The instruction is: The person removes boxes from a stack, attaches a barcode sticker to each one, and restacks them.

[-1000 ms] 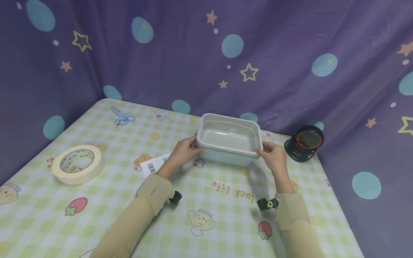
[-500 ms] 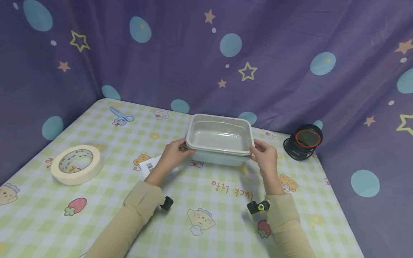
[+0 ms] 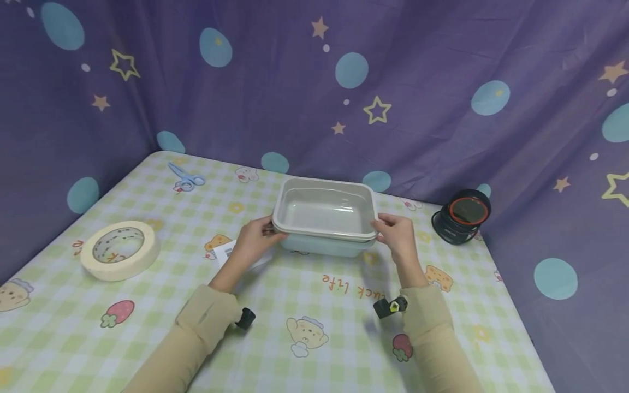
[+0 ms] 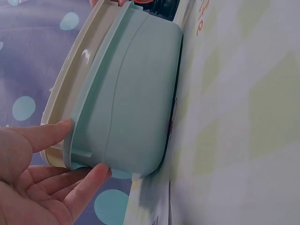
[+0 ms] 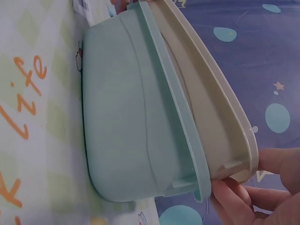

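Note:
A beige plastic storage box (image 3: pixel 324 210) sits nested inside a mint-green one (image 3: pixel 326 245). At the right end the beige rim stands higher above the green rim, as the right wrist view shows. My left hand (image 3: pixel 253 240) grips the left end; in the left wrist view its thumb (image 4: pixel 58 131) is at the green rim and the fingers are below, against the green wall. My right hand (image 3: pixel 397 234) pinches the beige box's rim at the right end, thumb on top, fingers beneath it and close to the green rim.
White paper with a printed barcode (image 3: pixel 223 252) lies beside my left hand, partly hidden. A masking tape roll (image 3: pixel 120 267) is at the left, blue scissors (image 3: pixel 187 179) behind it. A black round item with a red ring (image 3: pixel 462 215) stands at the right edge of the checked tablecloth (image 3: pixel 344 349).
Both boxes have shifted left and slightly towards me, with both hands still on them. A gap between the two rims now shows at the right end.

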The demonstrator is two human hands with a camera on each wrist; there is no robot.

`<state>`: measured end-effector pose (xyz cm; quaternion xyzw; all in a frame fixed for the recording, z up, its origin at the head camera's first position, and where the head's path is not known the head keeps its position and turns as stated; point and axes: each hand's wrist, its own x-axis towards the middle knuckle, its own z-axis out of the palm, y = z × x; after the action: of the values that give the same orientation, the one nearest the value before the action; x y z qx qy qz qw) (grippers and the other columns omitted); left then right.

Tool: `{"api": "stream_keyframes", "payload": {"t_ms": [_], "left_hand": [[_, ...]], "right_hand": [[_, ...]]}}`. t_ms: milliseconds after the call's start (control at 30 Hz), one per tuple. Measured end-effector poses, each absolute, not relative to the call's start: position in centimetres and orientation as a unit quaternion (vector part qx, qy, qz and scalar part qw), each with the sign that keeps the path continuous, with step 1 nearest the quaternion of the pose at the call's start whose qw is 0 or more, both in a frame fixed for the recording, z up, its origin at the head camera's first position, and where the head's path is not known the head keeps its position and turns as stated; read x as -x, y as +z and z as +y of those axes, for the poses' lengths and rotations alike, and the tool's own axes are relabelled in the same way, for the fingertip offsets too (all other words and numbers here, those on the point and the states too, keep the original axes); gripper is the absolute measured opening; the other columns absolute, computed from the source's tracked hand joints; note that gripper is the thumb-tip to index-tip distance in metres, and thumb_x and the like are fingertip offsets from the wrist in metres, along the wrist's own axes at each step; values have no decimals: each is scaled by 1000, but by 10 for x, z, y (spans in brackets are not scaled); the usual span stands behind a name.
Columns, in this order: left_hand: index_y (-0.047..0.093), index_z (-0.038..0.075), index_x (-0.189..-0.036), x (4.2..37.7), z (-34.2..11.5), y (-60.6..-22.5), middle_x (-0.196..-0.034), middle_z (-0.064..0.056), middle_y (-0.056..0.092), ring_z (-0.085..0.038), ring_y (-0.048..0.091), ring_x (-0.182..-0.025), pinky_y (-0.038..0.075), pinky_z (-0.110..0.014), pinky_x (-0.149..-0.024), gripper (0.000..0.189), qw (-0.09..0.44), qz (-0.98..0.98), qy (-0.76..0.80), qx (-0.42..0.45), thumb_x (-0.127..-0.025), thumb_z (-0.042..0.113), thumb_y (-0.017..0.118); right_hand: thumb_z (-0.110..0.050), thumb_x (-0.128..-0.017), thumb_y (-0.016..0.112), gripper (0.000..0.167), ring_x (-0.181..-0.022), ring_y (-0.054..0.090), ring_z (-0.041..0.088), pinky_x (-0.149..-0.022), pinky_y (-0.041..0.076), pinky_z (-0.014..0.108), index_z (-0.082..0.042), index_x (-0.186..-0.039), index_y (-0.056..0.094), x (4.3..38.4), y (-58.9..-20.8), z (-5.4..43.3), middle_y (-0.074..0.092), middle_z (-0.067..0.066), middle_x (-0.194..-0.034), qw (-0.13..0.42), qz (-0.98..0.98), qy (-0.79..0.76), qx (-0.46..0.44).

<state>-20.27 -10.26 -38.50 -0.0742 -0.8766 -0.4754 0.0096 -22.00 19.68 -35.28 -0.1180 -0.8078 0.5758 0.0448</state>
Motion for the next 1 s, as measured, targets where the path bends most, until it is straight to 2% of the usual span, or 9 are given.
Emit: {"api": "stream_keyframes", "payload": {"t_ms": [333,633,767,867,933,1000], "left_hand": [[47,0,-140,194,-110,-386,-128,-23,61,-36,64,-113,56,-41,-92,59,14,-866,-496,58,-89,18,70],[44,-1,-142,192,-112,-386,-131,-24,59,-36,64,-114,57,-40,-92,61,12,-855,-516,47,-89,16,70],[39,-3,-144,193,-112,-386,-134,-24,56,-36,62,-116,56,-40,-93,65,-3,-854,-519,33,-90,17,69],[39,-3,-144,193,-112,-385,-137,-24,54,-36,62,-117,56,-39,-93,65,-11,-852,-522,31,-90,17,69],[39,-1,-145,193,-112,-386,-138,-24,53,-36,61,-117,56,-39,-93,65,-14,-851,-523,34,-90,18,68],[37,1,-147,193,-113,-386,-141,-23,51,-37,61,-117,56,-39,-92,66,-16,-850,-525,40,-91,18,68]], "right_hand": [[-4,-89,62,38,-72,63,5,-63,58,15,11,-123,59,220,-350,194,59,3,-87,25,-804,585,107],[-4,-90,61,38,-75,63,4,-66,58,16,10,-124,59,218,-348,193,60,4,-90,40,-784,608,119],[-3,-90,59,38,-77,62,2,-68,59,17,11,-125,58,217,-342,196,63,15,-103,55,-775,619,118],[-3,-91,58,40,-85,64,7,-70,59,18,12,-127,55,214,-335,200,60,26,-120,61,-763,633,115],[-3,-91,58,42,-99,65,12,-71,58,17,11,-130,53,211,-330,205,52,25,-136,62,-756,642,117],[-2,-91,58,44,-106,62,14,-71,58,17,11,-132,51,207,-325,212,48,22,-142,67,-744,653,120]]}}
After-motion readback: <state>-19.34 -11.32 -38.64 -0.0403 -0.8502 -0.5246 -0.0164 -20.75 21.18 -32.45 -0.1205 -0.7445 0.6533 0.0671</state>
